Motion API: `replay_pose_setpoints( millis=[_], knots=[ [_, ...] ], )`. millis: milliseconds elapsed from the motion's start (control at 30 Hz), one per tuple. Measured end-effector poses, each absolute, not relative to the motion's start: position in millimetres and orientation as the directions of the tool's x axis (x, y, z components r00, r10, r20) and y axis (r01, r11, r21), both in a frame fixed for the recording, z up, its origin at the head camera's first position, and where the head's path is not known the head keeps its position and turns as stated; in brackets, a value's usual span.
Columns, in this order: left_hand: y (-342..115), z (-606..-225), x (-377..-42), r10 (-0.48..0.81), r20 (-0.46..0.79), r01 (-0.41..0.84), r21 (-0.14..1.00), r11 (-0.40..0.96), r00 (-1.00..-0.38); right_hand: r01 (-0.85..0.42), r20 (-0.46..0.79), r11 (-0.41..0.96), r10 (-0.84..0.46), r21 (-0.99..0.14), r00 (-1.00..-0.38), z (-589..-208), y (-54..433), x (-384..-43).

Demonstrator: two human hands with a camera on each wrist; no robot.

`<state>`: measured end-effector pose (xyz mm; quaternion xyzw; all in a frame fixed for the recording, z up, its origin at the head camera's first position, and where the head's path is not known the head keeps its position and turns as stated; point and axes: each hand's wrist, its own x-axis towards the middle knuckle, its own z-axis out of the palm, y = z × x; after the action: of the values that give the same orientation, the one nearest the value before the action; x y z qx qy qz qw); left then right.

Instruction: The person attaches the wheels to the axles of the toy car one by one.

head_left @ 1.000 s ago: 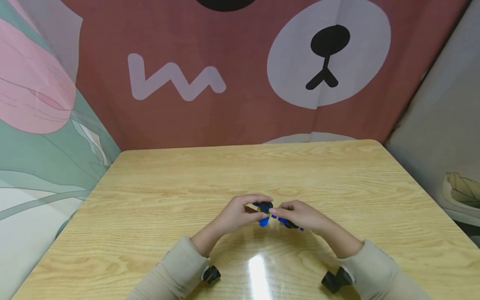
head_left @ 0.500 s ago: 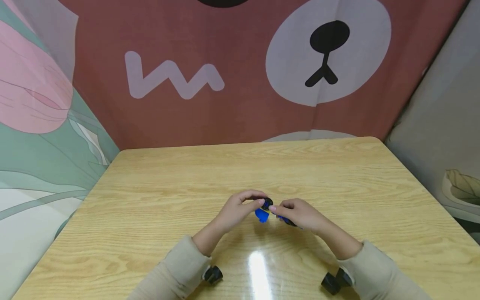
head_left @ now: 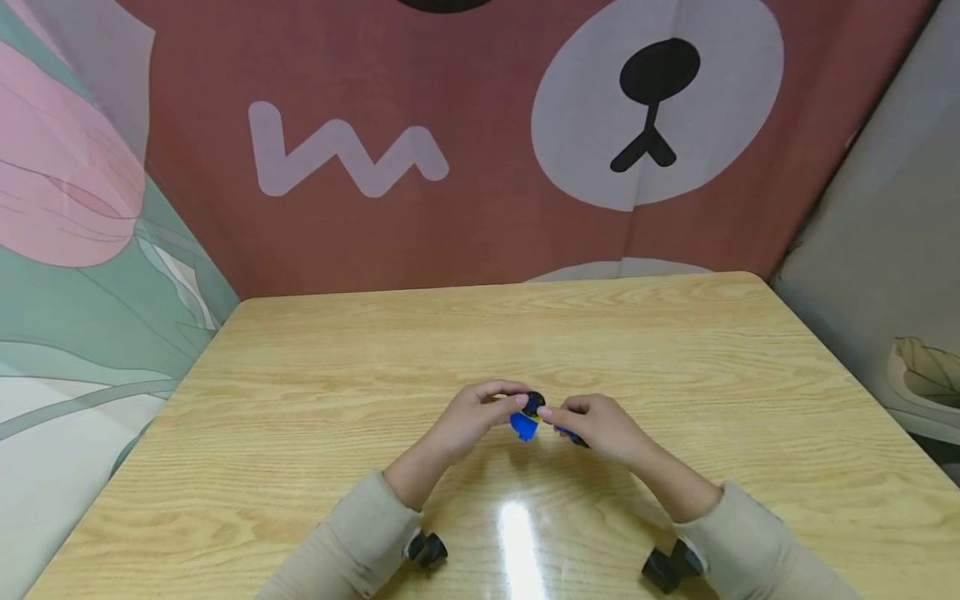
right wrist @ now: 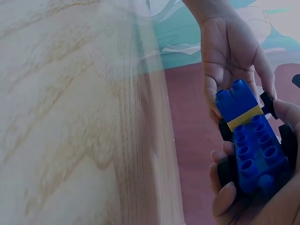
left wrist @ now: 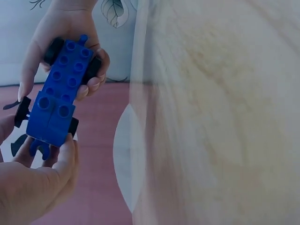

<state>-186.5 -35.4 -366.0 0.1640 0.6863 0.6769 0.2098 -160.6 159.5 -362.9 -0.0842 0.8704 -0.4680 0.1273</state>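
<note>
A blue building-block toy car [left wrist: 49,126] with black wheels is held between both hands above the table. My left hand [head_left: 467,425] grips its hitch-hook end, thumb on a black wheel [head_left: 535,402]. My right hand [head_left: 606,427] holds the longer studded end, its thumb tip reaching the same wheel. In the left wrist view, this wheel [left wrist: 21,113] stands out from the body on a short axle stub. The right wrist view shows a yellow strip [right wrist: 245,118] across the blue body. The far rear wheel [right wrist: 228,172] lies against the right fingers.
The wood-grain table [head_left: 360,350] spreads beneath both hands, with a bright light reflection [head_left: 519,550] near its front. Black wrist devices [head_left: 427,550] hang by the sleeves. A printed cloth [head_left: 480,233] stands behind the far edge.
My left thumb has moved from beneath the car up onto the black wheel, and the blue end has turned. Both hands have risen slightly in the head view; the right keeps its hold.
</note>
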Motion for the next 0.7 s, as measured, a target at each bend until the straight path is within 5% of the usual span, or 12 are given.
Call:
replay_pose_setpoints(
  millis=[700],
  knots=[
    [-28.6, -371.2, -182.7, 0.408, -0.055, -0.069, 0.997, -0.020, -0.911, 0.104, -0.197, 0.407, -0.194, -0.907, -0.961, -368.5, 150.9, -156.1]
  ],
)
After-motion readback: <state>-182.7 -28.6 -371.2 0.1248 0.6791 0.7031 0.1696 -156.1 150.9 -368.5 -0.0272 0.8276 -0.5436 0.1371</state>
